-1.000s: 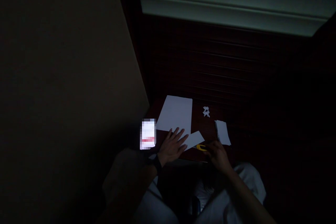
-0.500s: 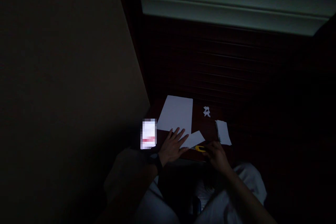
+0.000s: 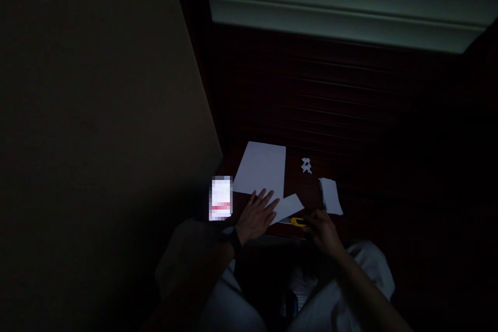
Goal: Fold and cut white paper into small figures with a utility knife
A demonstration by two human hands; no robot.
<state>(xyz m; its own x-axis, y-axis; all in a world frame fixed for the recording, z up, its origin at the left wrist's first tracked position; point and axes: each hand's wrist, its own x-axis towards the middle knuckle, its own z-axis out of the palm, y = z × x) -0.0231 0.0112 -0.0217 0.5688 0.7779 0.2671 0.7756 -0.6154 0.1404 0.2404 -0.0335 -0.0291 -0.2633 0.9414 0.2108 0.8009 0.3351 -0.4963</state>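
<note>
My left hand (image 3: 257,219) lies flat with fingers spread, over a small white piece of paper (image 3: 288,207) and the lower edge of a large white sheet (image 3: 261,167). The small piece juts out to the right from under my fingers. My right hand (image 3: 322,229) is closed around a yellow utility knife (image 3: 298,222). Its blade points left, along the near edge of the small piece; whether it touches the paper I cannot tell.
A stack of white paper (image 3: 331,196) lies at the right of the dark wooden table (image 3: 303,187). Behind it are several white scraps (image 3: 306,165). A bright, pixelated rectangle (image 3: 220,198) glows at the left. A wall (image 3: 116,114) rises on the left.
The utility knife has shifted slightly, first left and then back to the right, near the paper's edge. My left hand stays pressed in place.
</note>
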